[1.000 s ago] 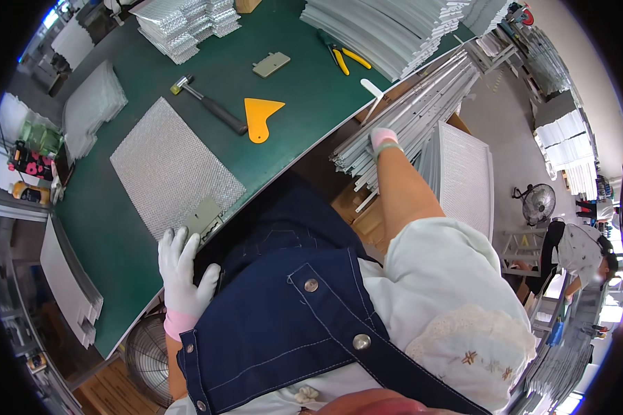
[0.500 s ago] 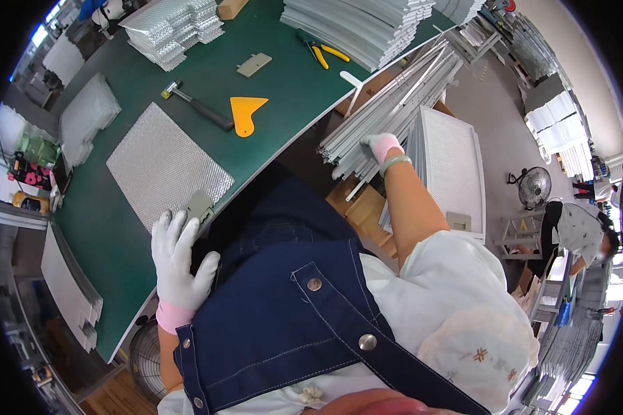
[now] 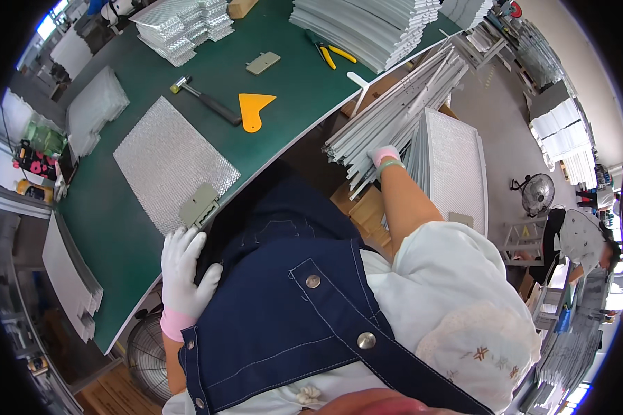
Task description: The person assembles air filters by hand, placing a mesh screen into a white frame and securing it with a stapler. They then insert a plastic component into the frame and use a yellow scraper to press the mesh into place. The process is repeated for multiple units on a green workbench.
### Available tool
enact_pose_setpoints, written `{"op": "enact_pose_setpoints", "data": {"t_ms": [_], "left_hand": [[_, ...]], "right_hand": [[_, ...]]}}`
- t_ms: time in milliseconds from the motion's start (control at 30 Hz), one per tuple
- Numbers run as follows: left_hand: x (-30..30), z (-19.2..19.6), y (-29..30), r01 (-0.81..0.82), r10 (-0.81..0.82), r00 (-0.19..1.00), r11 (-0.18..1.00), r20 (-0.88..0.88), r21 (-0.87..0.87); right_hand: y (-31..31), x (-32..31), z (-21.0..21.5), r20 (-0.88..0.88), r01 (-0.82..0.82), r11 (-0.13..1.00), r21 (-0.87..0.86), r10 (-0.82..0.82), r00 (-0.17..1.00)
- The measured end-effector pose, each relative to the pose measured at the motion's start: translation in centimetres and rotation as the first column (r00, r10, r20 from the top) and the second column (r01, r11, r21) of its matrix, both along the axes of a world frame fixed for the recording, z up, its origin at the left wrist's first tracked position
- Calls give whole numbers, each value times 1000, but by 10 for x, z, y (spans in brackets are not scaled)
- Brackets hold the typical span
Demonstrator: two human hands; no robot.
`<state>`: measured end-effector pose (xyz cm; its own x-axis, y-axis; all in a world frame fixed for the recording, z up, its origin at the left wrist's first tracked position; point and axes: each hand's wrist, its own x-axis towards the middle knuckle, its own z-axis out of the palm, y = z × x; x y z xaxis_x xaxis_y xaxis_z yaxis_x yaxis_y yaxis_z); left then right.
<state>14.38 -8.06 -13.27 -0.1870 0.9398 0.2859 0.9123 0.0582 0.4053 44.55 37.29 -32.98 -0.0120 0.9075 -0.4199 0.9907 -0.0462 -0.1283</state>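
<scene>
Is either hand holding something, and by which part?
The left hand is open, holding nothing. The right hand is by the nearer ends of the long silvery strips; whether it grips any cannot be told.

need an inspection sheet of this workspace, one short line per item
Surface: green tabletop, near edge slanting across the view.
Job's things: bundled silvery strips beside the table; textured silver sheet, grey-green plate over its edge.
Clutter: hammer, yellow scraper and yellow-handled pliers, loose on the tabletop.
Hands: gloved left hand, thumb apart, fingertips by the plate; right hand at the strips, grip unclear.
Cables: nothing seen for certain.
Surroundings: fan and another person at right.
</scene>
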Motion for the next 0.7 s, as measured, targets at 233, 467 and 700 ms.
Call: {"op": "enact_pose_setpoints", "data": {"t_ms": [233, 467, 700], "left_hand": [[-7, -11, 2, 5, -5, 999, 1000, 53, -1], [-8, -6, 8, 60, -61, 996, 998, 69, 16], [-7, 0, 26, 167, -158, 959, 986, 233, -17]], "right_hand": [[21, 26, -11, 0, -155, 982, -105, 156, 988], [-16, 4, 48, -716, 258, 782, -568, -624, 313], [-49, -30, 118, -741, -220, 754, -619, -653, -155]]}}
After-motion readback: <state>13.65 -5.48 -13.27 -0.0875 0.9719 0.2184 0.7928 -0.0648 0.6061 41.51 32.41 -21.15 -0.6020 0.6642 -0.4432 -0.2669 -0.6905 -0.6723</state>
